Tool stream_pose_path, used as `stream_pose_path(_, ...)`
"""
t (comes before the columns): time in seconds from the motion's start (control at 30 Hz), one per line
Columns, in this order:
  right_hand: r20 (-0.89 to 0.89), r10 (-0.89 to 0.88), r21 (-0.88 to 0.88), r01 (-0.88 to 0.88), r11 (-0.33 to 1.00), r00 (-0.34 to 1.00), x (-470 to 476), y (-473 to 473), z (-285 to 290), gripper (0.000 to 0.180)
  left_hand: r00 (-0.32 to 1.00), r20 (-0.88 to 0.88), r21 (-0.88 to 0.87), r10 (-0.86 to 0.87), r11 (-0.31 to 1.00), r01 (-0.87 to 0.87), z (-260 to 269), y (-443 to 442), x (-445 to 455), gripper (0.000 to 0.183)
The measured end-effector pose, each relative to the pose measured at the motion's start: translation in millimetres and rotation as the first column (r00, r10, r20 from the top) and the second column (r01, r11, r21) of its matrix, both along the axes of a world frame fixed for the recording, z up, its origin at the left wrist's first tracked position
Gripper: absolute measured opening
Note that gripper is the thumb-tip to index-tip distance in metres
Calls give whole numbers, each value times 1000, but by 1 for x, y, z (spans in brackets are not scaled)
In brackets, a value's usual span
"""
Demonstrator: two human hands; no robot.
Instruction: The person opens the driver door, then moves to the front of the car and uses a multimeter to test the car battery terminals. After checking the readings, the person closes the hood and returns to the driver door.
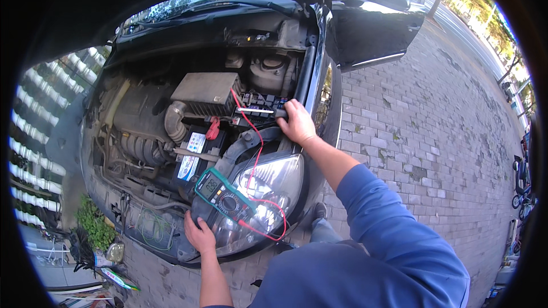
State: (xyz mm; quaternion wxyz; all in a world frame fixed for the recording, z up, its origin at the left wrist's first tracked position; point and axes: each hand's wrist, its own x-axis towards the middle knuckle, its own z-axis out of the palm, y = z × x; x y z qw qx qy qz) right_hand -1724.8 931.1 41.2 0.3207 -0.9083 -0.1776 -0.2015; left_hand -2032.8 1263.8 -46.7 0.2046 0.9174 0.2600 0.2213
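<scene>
My right hand is at the fender side of the engine bay, closed around the dark handle of what looks like a screwdriver. Its bright shaft points left across the uncovered fuse box. My left hand lies with spread fingers on the front panel beside the headlight, holding nothing. Close above it, a green-framed digital multimeter rests tilted at the headlight's inner edge, its display showing digits. A red test lead runs from the meter up to the fuse box; where its tip ends is unclear.
Left of the fuse box sits a black air filter box. The car battery has a red terminal cover. Green wire lies coiled on the front panel. The raised hood overhangs, and a car door stands open over brick paving.
</scene>
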Motion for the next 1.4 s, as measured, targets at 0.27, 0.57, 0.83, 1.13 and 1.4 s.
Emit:
stream_pose_path(0.27, -32, 133, 301, -117, 947, 991, 4, -25, -1, 30, 970, -12, -107, 243, 964, -243, -7, 2, 33, 41)
stream_pose_path(0.57, -268, 305, 488, -144, 861, 914, 18, -48, -9, 34, 908, -9, -78, 419, 905, -419, -17, -3, 32, 39)
stream_pose_path(0.83, -196, 457, 696, -205, 688, 868, 21, -44, -26, 27, 886, -14, -34, 464, 885, -464, 3, -21, 39, 34)
stream_pose_path(1.13, -265, 448, 729, -127, 673, 854, 24, -41, -17, 31, 889, 158, -59, 430, 903, -426, 8, -29, 38, 37)
stream_pose_path(1.4, -283, 491, 856, -14, 517, 824, -14, -90, -9, 30, 951, -140, -694, 276, 657, -293, 66, -111, 9, 47)
